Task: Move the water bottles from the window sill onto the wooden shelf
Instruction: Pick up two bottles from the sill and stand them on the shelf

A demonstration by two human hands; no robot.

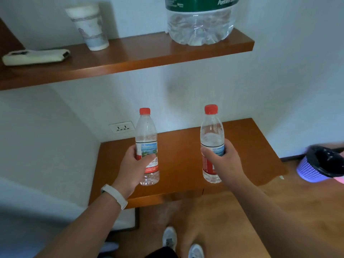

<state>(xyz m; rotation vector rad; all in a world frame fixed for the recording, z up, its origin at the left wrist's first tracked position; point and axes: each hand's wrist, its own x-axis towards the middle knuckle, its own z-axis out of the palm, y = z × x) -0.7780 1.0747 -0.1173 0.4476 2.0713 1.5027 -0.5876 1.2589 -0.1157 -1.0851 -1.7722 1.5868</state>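
Note:
I hold two small clear water bottles with red caps and red-and-blue labels, both upright over the lower wooden shelf (182,146). My left hand (133,168) grips the left bottle (147,138) around its label. My right hand (223,162) grips the right bottle (211,131) the same way. I cannot tell whether the bottle bases touch the shelf. A second, upper wooden shelf (130,56) runs across above them. No window sill is in view.
On the upper shelf stand a large clear water jug (200,25) with a green label, a white paper cup (88,27) and a white remote (35,56). A wall socket (122,127) sits behind the lower shelf. A purple basket (316,168) with a black liner stands on the floor at right.

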